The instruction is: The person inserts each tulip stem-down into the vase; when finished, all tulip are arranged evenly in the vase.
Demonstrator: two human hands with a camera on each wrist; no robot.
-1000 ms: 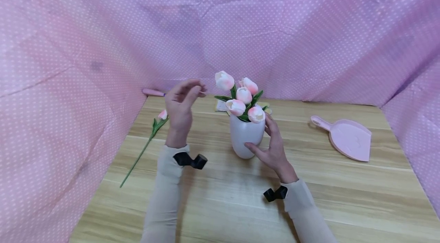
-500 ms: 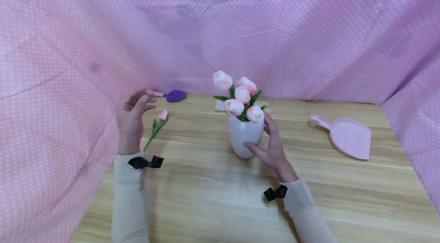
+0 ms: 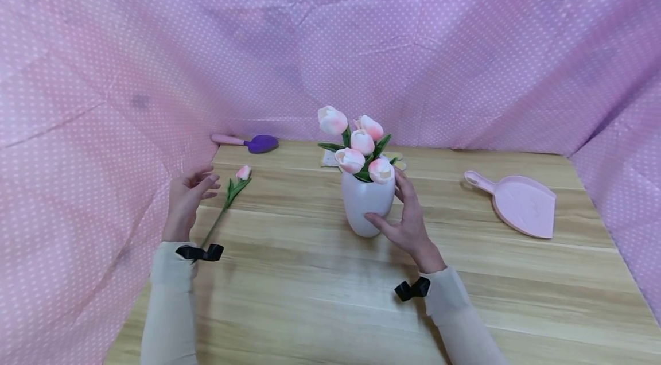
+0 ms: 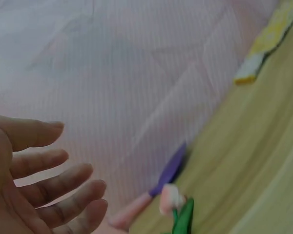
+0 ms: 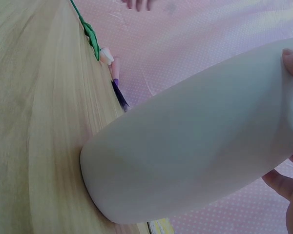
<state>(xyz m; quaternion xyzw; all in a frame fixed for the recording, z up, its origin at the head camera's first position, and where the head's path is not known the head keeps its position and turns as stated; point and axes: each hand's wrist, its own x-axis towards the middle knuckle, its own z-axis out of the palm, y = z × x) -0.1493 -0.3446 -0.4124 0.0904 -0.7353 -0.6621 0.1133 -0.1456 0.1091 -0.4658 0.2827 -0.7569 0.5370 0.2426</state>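
A white vase [image 3: 365, 205] stands on the wooden table with several pink-white tulips [image 3: 361, 142] in it. My right hand [image 3: 411, 226] holds the vase from its right side, thumb in front and fingers behind. Up close in the right wrist view, the vase [image 5: 185, 141] fills the middle, its base on the table. At the left, a single tulip [image 3: 234, 189] lies with its bloom pointing away from me. My left hand [image 3: 187, 204] hovers just left of its stem, fingers loosely spread and holding nothing; my wrist hides the stem's lower end.
A trowel [image 3: 263, 144] with a purple blade and pink handle lies at the back left edge. Behind the vase is a flat yellow-and-white item [image 3: 330, 159]. The pink dustpan [image 3: 527, 207] rests at the right. Pink dotted cloth [image 3: 330, 38] surrounds the table.
My left hand has moved from beside the vase leftward, then lower, to beside the lying tulip, uncovering the trowel. My right hand has kept its hold on the vase.
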